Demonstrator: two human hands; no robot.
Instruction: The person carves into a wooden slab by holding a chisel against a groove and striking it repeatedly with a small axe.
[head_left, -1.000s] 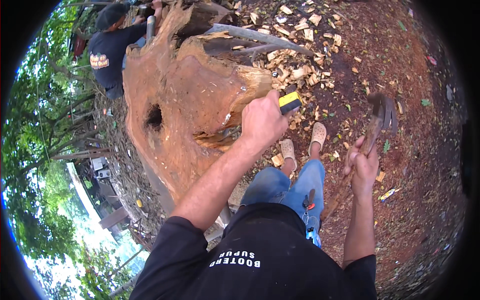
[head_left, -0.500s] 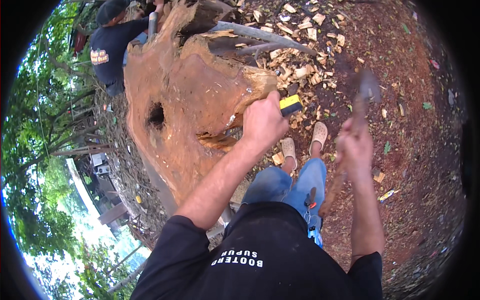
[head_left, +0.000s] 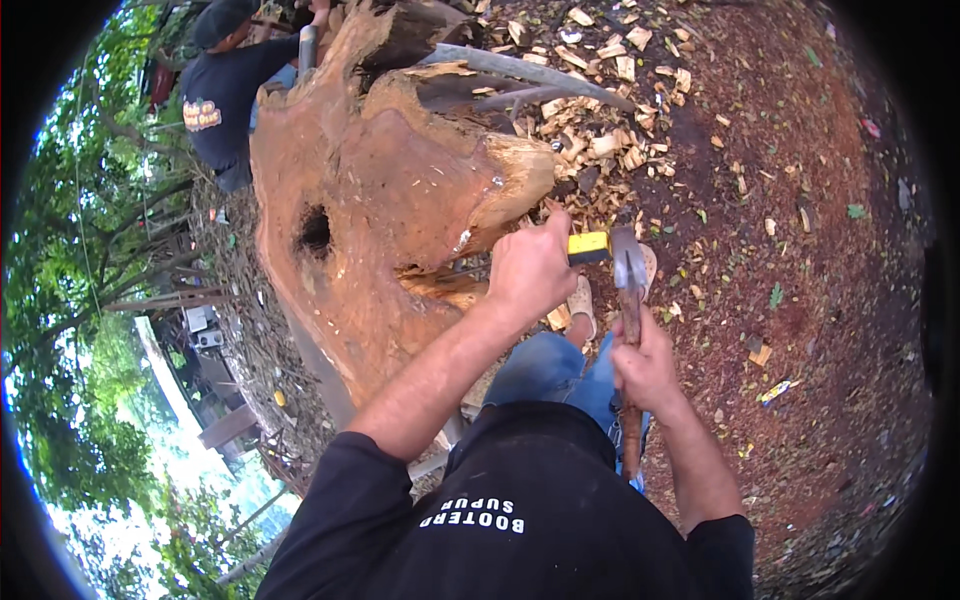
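Observation:
My left hand [head_left: 533, 262] is wrapped round a chisel with a yellow and black handle [head_left: 588, 246]. Its blade is hidden behind the hand, on the side of a big reddish-brown wood slab [head_left: 400, 180]. In my right hand [head_left: 645, 362] is a claw hammer [head_left: 628, 262] with a worn wooden handle, gripped partway along. The hammer's metal head is at the butt end of the chisel handle and appears to touch it. Close to my left hand, the slab's edge shows pale, freshly cut wood [head_left: 520, 180].
Pale wood chips [head_left: 605, 145] litter the ground beyond the slab, and grey branches [head_left: 530, 72] lie beside it. A dark hole [head_left: 314, 230] opens in the slab. Another person [head_left: 225, 95] in a dark shirt and cap is at the far left. Reddish soil [head_left: 800, 300] stretches to the right.
My right hand has swung the hammer leftward, bringing its head to the chisel's butt end. My left hand keeps its hold on the chisel, with only a slight shift.

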